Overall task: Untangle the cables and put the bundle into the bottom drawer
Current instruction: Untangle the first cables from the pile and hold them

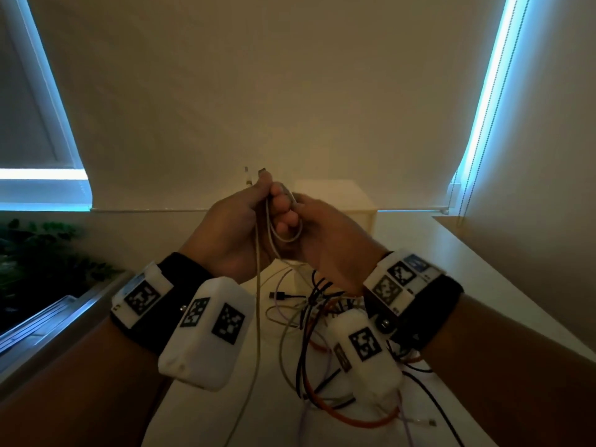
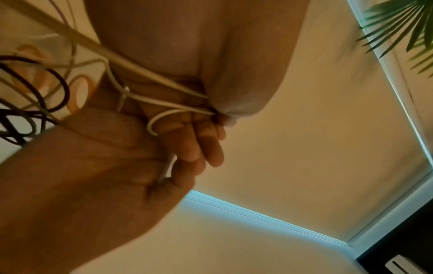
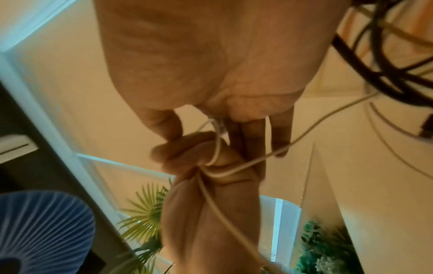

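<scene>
Hands raised together above the cable tangle on the white table: left hand clenched round a pale cable, pinching it just below two connector ends sticking up past the fingers; right hand touching the left, fingers curled through a small loop of the same cable. Beyond the tangle, small cream drawer box at the table's far end, partly hidden behind the hands. From the grip, pale cable hanging down past the tangle's left side, black, orange and lilac strands heaped beneath the right wrist.

Loose cables crowd the table below; a cabinet stands behind.
</scene>
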{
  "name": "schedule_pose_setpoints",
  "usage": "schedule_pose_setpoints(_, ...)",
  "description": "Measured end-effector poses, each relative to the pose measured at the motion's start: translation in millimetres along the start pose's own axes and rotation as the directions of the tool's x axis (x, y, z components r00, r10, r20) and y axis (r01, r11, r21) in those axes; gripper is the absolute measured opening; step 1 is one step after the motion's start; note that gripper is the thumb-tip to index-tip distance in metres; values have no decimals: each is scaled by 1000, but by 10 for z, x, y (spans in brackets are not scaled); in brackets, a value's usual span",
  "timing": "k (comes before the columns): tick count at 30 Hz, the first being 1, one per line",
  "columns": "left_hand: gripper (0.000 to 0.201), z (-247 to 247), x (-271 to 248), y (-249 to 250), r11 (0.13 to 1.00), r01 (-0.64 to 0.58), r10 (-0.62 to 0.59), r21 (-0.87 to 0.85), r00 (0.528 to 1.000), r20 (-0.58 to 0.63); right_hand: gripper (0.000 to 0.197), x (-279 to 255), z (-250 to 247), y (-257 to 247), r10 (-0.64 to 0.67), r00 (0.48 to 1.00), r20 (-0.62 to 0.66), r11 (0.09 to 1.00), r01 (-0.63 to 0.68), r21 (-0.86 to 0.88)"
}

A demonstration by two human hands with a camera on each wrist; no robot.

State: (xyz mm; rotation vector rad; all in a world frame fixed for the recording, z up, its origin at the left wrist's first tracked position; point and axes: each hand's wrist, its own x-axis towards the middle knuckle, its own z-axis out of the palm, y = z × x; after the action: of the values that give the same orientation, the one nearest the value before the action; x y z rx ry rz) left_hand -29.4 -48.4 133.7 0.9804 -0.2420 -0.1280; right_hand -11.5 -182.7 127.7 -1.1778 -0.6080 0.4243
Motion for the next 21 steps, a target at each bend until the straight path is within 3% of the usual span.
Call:
schedule_pose_setpoints(1, 39, -9, -16, 30, 999, -10, 10, -32, 1000, 4, 18, -17, -8, 41, 24, 1000, 6, 1000, -24, -2)
schedule_pose_setpoints(3, 39, -42, -55, 90, 995, -38, 38, -97, 999, -1, 31, -43, -123, 162, 22, 999, 43, 969, -11, -246)
schedule_pose_setpoints(6, 39, -89, -101, 150, 984, -62, 67, -169, 997, 25, 39, -81, -233, 277, -3, 989, 147, 830, 84, -551)
schedule_pose_setpoints(9, 38, -113, -130, 136, 985, -76, 85, -156, 995, 51, 39, -42, -278, 283, -20, 988, 153, 801, 107, -589)
schedule_pose_setpoints(13, 33, -141, -212, 111, 988, -61, 78, -139, 989, 123, 36, 14, -368, 267, 66, 984, 168, 752, 62, -656)
schedule_pose_setpoints(15, 32, -171, -265, 117, 992, -40, 61, -122, 982, 179, 35, 86, -442, 239, 97, 990, 104, 705, 5, -709)
schedule_pose_setpoints(18, 37, -172, -328, 73, 1000, 11, -15, 22, 976, 216, 34, 230, -578, 133, 71, 992, -104, 721, -123, -682)
schedule_pose_setpoints(21, 34, -166, -332, -32, 962, 69, -105, 262, 987, 122, 32, 301, -569, -31, -72, 989, -132, 572, -67, -818)
